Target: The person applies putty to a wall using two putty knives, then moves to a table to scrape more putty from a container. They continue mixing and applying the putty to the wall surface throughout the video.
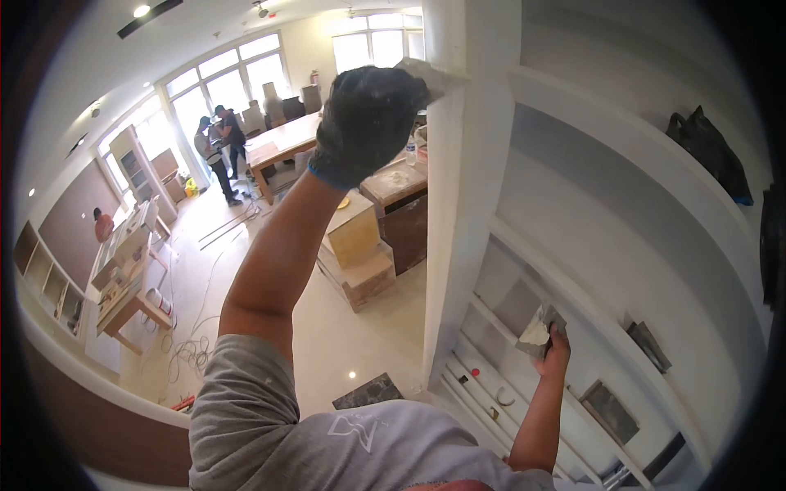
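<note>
My left hand (368,123), in a black glove with a blue cuff, is raised at the upper middle. Its fingers are closed round a scraper (442,79), whose pale, blurred blade lies against the edge of the white column (468,164). Lower right, my bare right hand (555,353) grips a grey plate (524,348) with a lump of whitish putty (536,331) on it, in front of the white shelving (606,307).
A black glove or bag (711,155) lies on an upper shelf; dark flat pieces (610,412) rest lower. Left stand a wooden workbench (123,303), cables (192,352) on the floor and two people (221,151). Cabinets (360,237) stand behind my left arm.
</note>
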Demonstrator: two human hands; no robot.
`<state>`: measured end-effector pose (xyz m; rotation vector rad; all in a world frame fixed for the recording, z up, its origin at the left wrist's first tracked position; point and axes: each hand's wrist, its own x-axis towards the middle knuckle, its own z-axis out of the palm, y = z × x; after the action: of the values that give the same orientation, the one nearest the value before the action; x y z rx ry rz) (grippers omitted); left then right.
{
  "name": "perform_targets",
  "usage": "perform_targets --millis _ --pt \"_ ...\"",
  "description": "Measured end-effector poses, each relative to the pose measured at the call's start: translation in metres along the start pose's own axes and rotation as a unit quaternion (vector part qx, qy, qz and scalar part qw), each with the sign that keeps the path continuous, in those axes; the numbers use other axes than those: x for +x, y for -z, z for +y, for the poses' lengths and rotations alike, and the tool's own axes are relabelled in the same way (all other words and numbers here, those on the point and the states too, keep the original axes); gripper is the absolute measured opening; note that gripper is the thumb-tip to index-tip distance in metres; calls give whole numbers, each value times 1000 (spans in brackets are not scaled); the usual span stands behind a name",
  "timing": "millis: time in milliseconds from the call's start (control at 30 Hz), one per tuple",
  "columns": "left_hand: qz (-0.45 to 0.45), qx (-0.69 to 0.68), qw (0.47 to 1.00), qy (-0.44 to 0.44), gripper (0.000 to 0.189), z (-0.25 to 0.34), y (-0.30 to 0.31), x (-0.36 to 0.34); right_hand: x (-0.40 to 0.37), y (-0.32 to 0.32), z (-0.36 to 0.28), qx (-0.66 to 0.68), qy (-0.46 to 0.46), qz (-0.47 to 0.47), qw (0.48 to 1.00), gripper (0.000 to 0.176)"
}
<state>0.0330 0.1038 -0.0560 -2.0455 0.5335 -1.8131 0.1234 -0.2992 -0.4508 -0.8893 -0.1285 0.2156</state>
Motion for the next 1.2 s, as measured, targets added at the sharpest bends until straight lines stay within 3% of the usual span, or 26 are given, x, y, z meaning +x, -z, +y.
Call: perform_targets --millis 167,300,400,433,467,533,567,667,767,867,900,1000,1133,1200 --pt "-60 -31 997 -29 33 14 0 -45 -3 -7 4 -57 41 48 996 43" --pt "-118 -73 990 -24 28 37 22 -80 -23 -26 17 7 32 -2 999 44" --pt "-143 -256 948 122 21 75 54 -107 -59 -81 32 46 -12 -1 999 42" --pt "-160 -353 870 304 21 94 59 -133 -75 -105 34 58 -43 -12 997 40" --pt "-166 -445 779 408 21 114 62 -158 -85 -118 43 113 -94 -26 989 42" --pt "-153 -580 544 586 22 147 67 -199 -99 -140 69 146 -159 -40 976 38" --pt "-202 -607 420 643 25 158 75 -212 -103 -144 86 158 -190 -40 968 37" --pt "-346 -573 326 667 29 187 87 -251 -120 -173 105 157 -247 -38 955 32" --pt "-462 -516 388 608 32 193 94 -279 -131 -184 107 158 -277 -36 947 33" --pt "-521 -450 388 613 34 186 103 -283 -135 -177 108 156 -271 -13 950 36" --pt "-560 -413 425 579 32 181 102 -293 -136 -173 106 153 -264 -3 952 37" --pt "-345 -506 382 692 30 183 114 -303 -127 -161 98 90 -167 -1 982 35" --pt "-327 -567 320 685 34 181 125 -273 -116 -142 85 9 -100 -39 994 29" --pt "-380 -549 343 661 34 194 124 -262 -115 -140 81 -18 -104 -37 994 29"
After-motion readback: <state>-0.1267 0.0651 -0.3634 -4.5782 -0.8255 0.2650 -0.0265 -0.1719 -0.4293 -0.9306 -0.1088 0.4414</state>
